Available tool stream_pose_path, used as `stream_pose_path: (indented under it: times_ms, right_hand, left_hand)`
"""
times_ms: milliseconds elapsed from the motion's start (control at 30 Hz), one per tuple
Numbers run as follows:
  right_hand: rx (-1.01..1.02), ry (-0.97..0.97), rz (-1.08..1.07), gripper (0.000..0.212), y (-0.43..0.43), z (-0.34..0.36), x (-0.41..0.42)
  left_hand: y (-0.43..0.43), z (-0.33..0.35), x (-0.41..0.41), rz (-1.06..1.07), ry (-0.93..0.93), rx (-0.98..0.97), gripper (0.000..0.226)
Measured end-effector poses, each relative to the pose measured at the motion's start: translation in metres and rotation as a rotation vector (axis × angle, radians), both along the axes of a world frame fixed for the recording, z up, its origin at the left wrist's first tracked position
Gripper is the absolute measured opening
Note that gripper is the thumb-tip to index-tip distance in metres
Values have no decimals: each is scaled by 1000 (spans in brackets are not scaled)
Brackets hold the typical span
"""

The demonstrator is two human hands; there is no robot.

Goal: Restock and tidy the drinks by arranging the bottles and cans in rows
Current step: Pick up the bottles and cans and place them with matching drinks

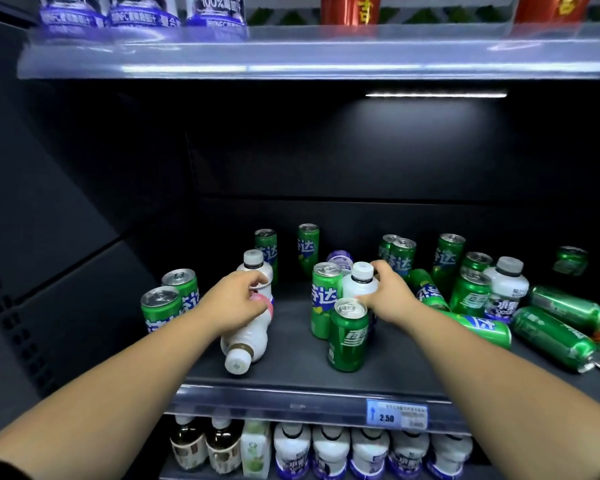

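Observation:
On the dark middle shelf [291, 368] my left hand [236, 299] grips a white bottle with a pink label [246, 337] that lies on its side, cap toward me. Just behind it stands another white bottle [255, 265]. My right hand [388, 292] grips an upright white bottle [359, 282] at the shelf's centre. A tall green can [324, 299] stands at this bottle's left and a shorter green can [347, 334] in front of it. Two green cans [170, 303] stand at the left. Several green cans [551, 330] lie toppled at the right.
Upright green cans [447, 258] and a white bottle with a purple label [506, 289] crowd the right back. The shelf's front rail carries a price tag [397, 414]. Bottles fill the shelf below [329, 448]. The upper shelf [291, 57] overhangs, holding bottles and red cans.

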State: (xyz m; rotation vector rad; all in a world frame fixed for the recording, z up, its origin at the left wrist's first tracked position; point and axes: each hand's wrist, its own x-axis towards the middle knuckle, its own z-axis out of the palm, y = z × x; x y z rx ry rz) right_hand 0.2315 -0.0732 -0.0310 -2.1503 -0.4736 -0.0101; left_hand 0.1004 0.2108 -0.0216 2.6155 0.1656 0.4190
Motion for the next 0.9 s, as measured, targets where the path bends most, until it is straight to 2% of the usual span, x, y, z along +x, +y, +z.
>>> stream_pose_path:
  times_ms: [167,400,600,733,900]
  right_hand:
    - [5,0,33,72,-8,2,15]
    - [-12,2,76,73,-22,4,33]
    - [-65,18,168,77,-21,1,42]
    - [-50,27,182,71,-23,-1,46]
    - [-6,14,159,74,-17,-8,47]
  left_hand:
    - [13,1,6,82,-24,-12,45]
    - [13,4,24,156,-105,-44,68]
    - [16,-4,36,240,-70,-130,86]
    - [20,-8,49,250,-70,-160,85]
    - [25,-11,58,303,-54,-122,85]
